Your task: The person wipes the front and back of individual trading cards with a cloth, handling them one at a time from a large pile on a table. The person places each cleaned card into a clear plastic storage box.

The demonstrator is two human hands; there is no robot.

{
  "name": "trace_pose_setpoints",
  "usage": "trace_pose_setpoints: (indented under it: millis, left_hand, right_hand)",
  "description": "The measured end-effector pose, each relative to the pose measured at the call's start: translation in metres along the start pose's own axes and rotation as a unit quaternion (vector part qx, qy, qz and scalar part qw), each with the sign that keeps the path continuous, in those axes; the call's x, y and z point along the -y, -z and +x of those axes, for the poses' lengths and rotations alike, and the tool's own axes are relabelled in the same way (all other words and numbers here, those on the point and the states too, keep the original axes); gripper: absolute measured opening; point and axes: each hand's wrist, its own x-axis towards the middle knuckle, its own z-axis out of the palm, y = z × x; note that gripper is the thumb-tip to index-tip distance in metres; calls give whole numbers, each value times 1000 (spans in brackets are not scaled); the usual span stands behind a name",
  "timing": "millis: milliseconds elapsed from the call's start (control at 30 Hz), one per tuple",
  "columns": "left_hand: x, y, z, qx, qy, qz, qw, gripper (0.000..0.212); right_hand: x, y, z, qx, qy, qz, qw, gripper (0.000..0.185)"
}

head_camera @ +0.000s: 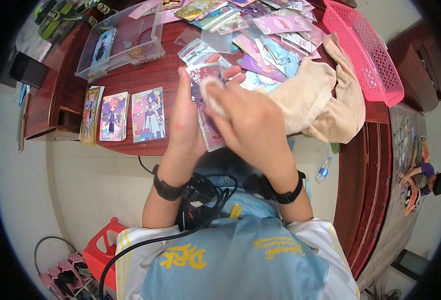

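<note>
A sleeved trading card (210, 139) rests in my left hand (186, 112), its thumb along the left edge and its fingers showing past the right edge. My right hand (256, 123) lies over the card and pinches a small white fluffy pad (213, 93) against its face. Left of my hands, by the table's front edge, are a card with a purple-haired figure (148, 115), a stack of cards with a pink-haired figure on top (113, 117) and a gold-edged stack (91, 115). A beige cloth (318, 97) lies right of my right hand.
A clear plastic box (126, 60) with cards and a red bead string stands at the back left. Loose cards and sleeves (273, 48) heap at the back. A pink perforated basket (374, 60) sits at the right edge. A black cable (141, 243) crosses my lap. Another person (425, 180) is far right.
</note>
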Motion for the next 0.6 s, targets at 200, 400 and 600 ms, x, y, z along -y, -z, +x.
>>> trace_pose_setpoints:
  millis: [200, 400, 600]
  left_hand:
    - [-1, -2, -1, 26, 5, 49, 998, 60]
    - [-5, 10, 0, 20, -8, -21, 1000, 59]
    - [-3, 5, 0, -24, -21, -5, 999, 60]
  right_hand:
    - [0, 12, -7, -16, -10, -5, 1000, 33]
    - [2, 9, 3, 46, 72, 42, 995, 34]
    - [-6, 29, -20, 96, 30, -8, 995, 35]
